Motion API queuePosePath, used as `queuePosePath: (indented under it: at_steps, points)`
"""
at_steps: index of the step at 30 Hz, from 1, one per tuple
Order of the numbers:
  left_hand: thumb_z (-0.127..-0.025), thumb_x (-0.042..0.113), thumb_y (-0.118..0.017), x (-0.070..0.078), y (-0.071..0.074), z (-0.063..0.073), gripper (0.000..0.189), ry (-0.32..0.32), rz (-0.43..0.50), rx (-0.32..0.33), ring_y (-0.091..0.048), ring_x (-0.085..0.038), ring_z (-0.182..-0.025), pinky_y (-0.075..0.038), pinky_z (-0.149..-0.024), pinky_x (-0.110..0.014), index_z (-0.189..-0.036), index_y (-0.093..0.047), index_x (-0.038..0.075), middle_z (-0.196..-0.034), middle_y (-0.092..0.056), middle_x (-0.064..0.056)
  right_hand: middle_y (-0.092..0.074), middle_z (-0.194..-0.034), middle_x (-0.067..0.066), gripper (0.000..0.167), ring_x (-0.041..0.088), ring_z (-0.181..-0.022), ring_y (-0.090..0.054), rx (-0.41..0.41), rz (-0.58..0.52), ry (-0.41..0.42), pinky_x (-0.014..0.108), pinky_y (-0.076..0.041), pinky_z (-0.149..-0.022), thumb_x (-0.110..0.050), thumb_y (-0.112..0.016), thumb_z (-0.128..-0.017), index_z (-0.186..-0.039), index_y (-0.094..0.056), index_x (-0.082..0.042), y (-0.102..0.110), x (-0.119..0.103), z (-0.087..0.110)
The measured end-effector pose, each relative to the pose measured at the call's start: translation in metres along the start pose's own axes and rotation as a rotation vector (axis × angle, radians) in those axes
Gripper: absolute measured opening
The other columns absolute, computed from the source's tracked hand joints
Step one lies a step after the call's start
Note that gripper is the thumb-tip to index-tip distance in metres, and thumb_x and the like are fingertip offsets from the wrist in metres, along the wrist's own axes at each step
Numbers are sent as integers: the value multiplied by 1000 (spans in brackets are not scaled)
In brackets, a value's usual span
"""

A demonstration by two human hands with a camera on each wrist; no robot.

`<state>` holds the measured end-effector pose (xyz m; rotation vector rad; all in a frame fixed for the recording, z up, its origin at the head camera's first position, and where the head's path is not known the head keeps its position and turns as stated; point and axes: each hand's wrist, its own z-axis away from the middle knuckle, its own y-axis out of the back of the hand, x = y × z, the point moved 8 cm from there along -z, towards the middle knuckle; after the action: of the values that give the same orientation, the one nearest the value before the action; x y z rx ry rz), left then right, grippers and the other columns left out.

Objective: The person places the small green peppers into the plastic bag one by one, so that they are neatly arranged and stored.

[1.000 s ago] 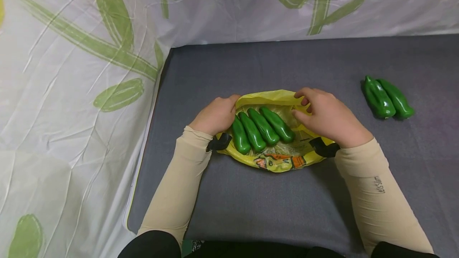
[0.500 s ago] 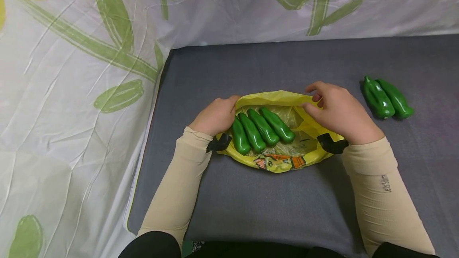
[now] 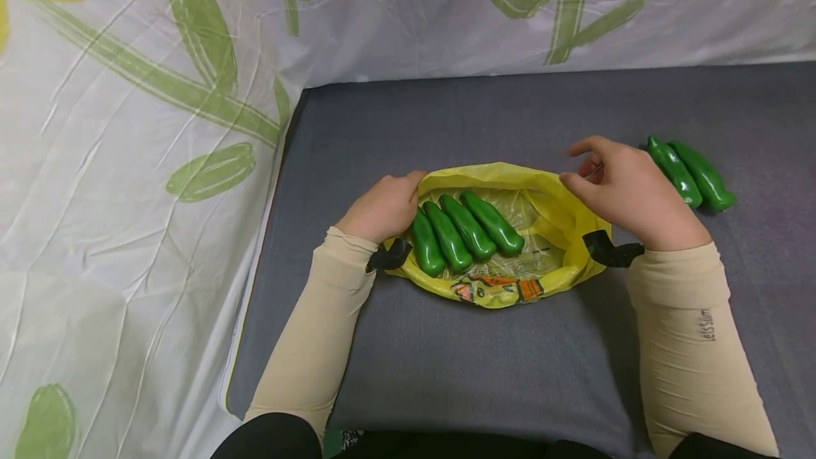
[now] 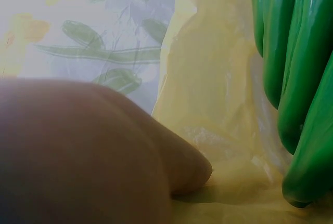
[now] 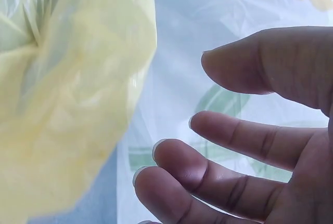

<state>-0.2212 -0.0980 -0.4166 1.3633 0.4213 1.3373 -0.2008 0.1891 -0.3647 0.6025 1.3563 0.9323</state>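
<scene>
1. Lettering (image 3: 707, 325) on the beige right sleeve (image 3: 698, 374) reads "LetsSlim"; fine print (image 3: 542, 258) on the yellow plastic bag (image 3: 503, 175) is too small to read.
2. Four green peppers (image 3: 469, 227) lie side by side inside the bag on the table (image 3: 459, 374).
3. Left hand (image 3: 384, 207) pinches the bag's rim; right hand (image 3: 627, 190), fingers released, is near two more peppers (image 3: 705, 177).

Left hand (image 3: 380, 211) and right hand (image 3: 637, 193) bare. Each forearm in a close-fitting beige sleeve: left sleeve (image 3: 312, 331) creased near the wrist; right sleeve (image 3: 695, 360) bears small dark lettering (image 3: 707, 324), approx. "LetsSlim", running lengthwise. Curved black strap-like pieces at the inner wrists: left strap (image 3: 390, 254), right strap (image 3: 612, 249). Black garment (image 3: 459, 445) at the body, its black also over both elbows.
</scene>
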Motion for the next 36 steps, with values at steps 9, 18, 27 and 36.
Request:
queuePosePath:
  at_steps: [9, 18, 27, 36]
  points:
    - [-113, 12, -35, 2, 2, 2, 44, -12, -16, 9, -69, -23, -82, -57, -80, -40, -154, -50, 9, -111, -73, -16, -66, -117, 22, 60, 33, -92, -65, 12, -13, -72, 44, -50, -68, -46, -59, -105, -147, -53, -4, 16, 23, 1]
    - [-113, 11, -34, 2, 2, 2, 43, -14, -11, 11, -68, -23, -78, -57, -78, -40, -153, -51, 10, -108, -73, -15, -64, -122, 29, 61, 41, -97, -64, 63, 3, -126, 53, -50, -72, -44, -57, -105, -148, -52, -2, 30, 51, 6]
    - [-113, 11, -35, 2, 2, 1, 43, -20, -28, 16, -68, -23, -78, -57, -76, -39, -152, -51, 9, -106, -73, -15, -58, -127, 35, 64, 49, -101, -61, 96, 42, -248, 59, -50, -72, -45, -53, -105, -148, -48, 2, 41, 75, 11]
    - [-113, 11, -34, 2, 1, 0, 42, -29, -30, 22, -67, -22, -74, -57, -72, -38, -151, -52, 8, -103, -72, -14, -56, -129, 40, 66, 53, -102, -61, 106, 53, -298, 64, -48, -78, -41, -50, -107, -150, -44, 8, 47, 95, 15]
